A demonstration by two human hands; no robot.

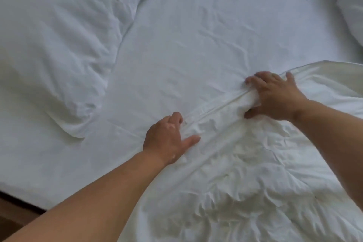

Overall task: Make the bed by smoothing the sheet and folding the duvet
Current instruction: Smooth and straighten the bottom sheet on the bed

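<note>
A white sheet (206, 31) covers the mattress, lightly creased across the middle. A crumpled white duvet (245, 179) lies over the near right part of the bed. Its bunched edge runs diagonally between my two hands. My right hand (275, 94) grips a thick fold of that edge, fingers curled over the top and thumb underneath. My left hand (169, 137) sits lower on the same edge, fingers curled into the cloth and thumb spread out on the duvet.
A puffy white pillow (59, 45) lies at the left, and another pillow (351, 6) shows at the top right corner. The bed's near left edge meets a brown wooden floor (13, 212) at the bottom left.
</note>
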